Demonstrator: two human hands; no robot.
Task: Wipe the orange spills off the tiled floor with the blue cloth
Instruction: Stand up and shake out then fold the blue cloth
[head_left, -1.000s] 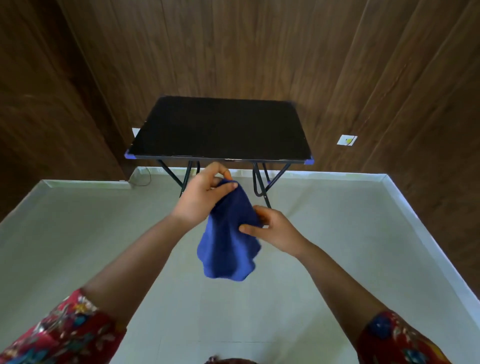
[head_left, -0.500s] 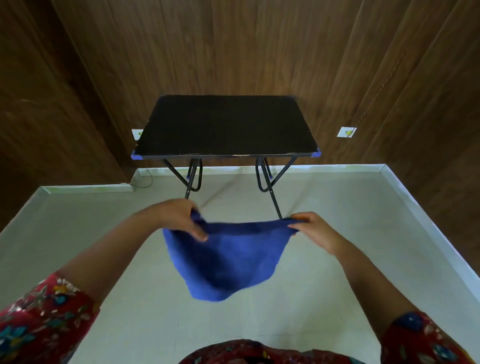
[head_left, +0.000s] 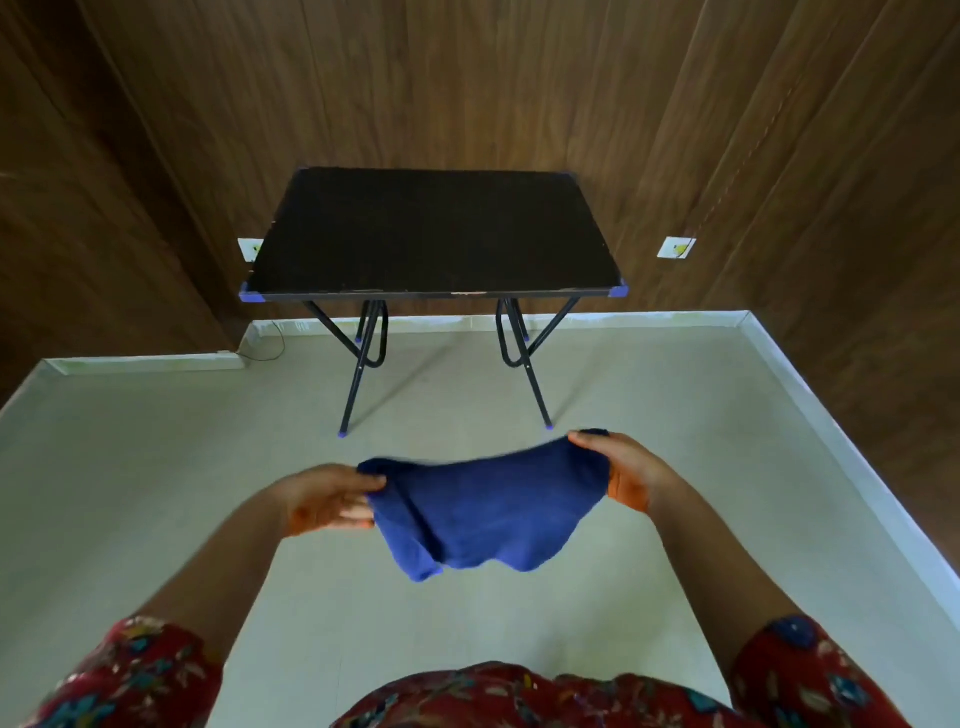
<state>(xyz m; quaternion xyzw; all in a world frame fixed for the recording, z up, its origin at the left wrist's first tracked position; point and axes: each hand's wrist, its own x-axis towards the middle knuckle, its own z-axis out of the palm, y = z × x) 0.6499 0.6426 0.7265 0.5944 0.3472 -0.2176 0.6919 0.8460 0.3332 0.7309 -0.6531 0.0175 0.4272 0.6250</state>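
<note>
Holding blue cloth up in mid-air over tiled floor, on near side of tabletop. Pinched at one end by left grip, at other end by right grip. Best to keep it taut, fold into a pad, then lower it flat. Lying long axis left to right, right end slightly higher, middle sagging down. No orange spills in view on floor.

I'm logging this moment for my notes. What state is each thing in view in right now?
blue cloth: off the floor, stretched between both hands, middle sagging.
left hand: pinches the cloth's left end.
right hand: grips the cloth's right end.
folding table: standing, legs unfolded, by the wall.
tiled floor: no orange spill showing in this view.
</note>
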